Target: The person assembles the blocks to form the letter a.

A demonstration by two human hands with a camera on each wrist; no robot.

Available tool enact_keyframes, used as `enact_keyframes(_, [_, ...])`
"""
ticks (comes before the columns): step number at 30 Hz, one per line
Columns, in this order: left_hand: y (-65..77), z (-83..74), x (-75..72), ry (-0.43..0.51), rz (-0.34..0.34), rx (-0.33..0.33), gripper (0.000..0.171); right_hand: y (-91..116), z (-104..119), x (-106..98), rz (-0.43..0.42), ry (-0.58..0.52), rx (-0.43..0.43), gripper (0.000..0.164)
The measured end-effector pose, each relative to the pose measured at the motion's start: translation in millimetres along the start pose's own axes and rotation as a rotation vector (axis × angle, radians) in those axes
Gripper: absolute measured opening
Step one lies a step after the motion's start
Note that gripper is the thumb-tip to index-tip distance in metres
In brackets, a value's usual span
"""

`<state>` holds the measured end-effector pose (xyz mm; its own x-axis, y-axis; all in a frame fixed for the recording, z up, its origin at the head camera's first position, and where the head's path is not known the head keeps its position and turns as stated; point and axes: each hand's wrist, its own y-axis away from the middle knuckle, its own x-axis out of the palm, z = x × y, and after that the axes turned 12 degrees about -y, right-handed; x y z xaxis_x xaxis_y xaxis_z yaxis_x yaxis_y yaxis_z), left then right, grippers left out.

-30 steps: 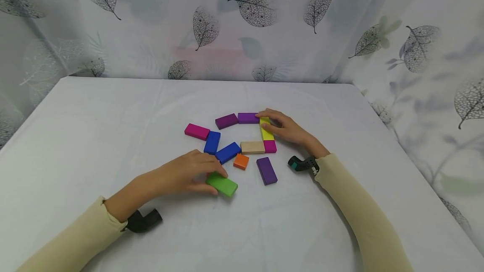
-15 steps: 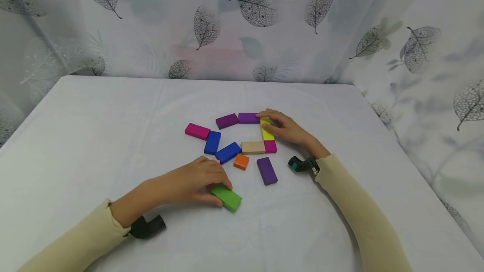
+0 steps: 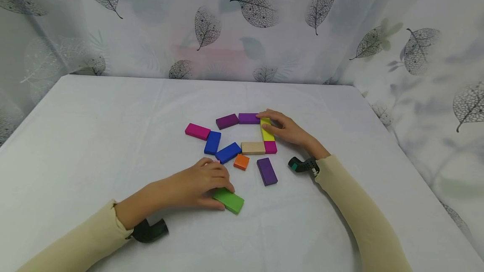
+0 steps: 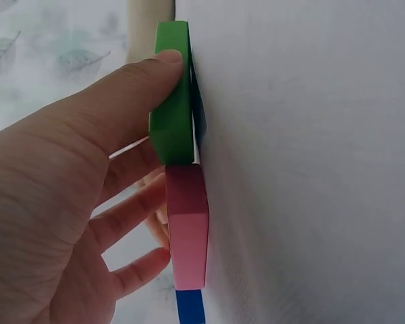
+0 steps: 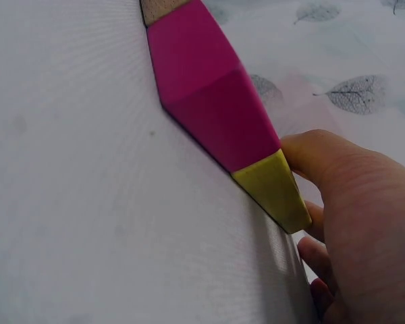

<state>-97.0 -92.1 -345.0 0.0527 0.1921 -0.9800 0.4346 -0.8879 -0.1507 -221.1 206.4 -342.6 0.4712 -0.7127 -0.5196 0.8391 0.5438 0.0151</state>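
Note:
My left hand (image 3: 200, 184) pinches a green block (image 3: 231, 202) between thumb and fingers, on the near side of a loose chain of blocks. In the left wrist view a pink block (image 4: 189, 229) meets the green block's end, and a blue block (image 4: 191, 307) lies beyond it. From the head, the left hand covers most of the pink one. At the chain's right side, my right hand (image 3: 285, 127) holds a yellow block (image 3: 267, 134), its thumb over the top and a fingertip reaching the purple block (image 3: 247, 118). A magenta block (image 5: 209, 88) touches the yellow one's near end.
Between the hands lie a small orange block (image 3: 241, 161) and a dark purple block (image 3: 267, 171). A beige block (image 3: 253, 148), two blue blocks and a pinkish-red block (image 3: 197, 131) continue the chain leftward. A white cloth (image 3: 113, 137) covers the table; leaf-printed curtains stand behind.
My left hand and the green block have slid towards me and slightly right. A bit of the pink block now shows behind the left hand. The right hand stays in place.

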Motion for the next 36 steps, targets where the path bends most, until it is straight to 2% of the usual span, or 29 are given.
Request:
enact_keyframes(7, [0.6, 0.4, 2.1, -0.054, -0.023, 0.0, 0.035, 0, -1, 0, -0.003, 0.006, -0.002, 0.042])
enact_keyframes(14, [-0.3, 0.8, 3.5, -0.05, -0.025, -0.012, 0.035, 2, -2, 0, 0.0, -0.006, -0.004, 0.043])
enact_keyframes(17, [1.1, 2.0, 0.5, -0.024, -0.021, -0.039, 0.037, 2, -2, 0, 0.003, -0.011, -0.003, 0.043])
enact_keyframes(22, [8.6, 11.7, -9.4, 0.048, -0.055, -0.128, 0.038, 0, -2, -1, 0.006, -0.012, -0.005, 0.043])
enact_keyframes(27, [16.7, 25.8, -9.9, 0.05, -0.093, -0.124, 0.028, -1, -2, -2, 0.013, -0.018, -0.011, 0.043])
enact_keyframes(30, [19.5, 30.8, -8.2, 0.049, -0.087, -0.113, 0.027, -2, -5, -2, 0.012, -0.018, -0.004, 0.043])
enact_keyframes(36, [20.2, 33.7, -7.1, 0.055, -0.059, -0.119, 0.027, -14, -37, -4, -0.001, -0.014, -0.005, 0.045])
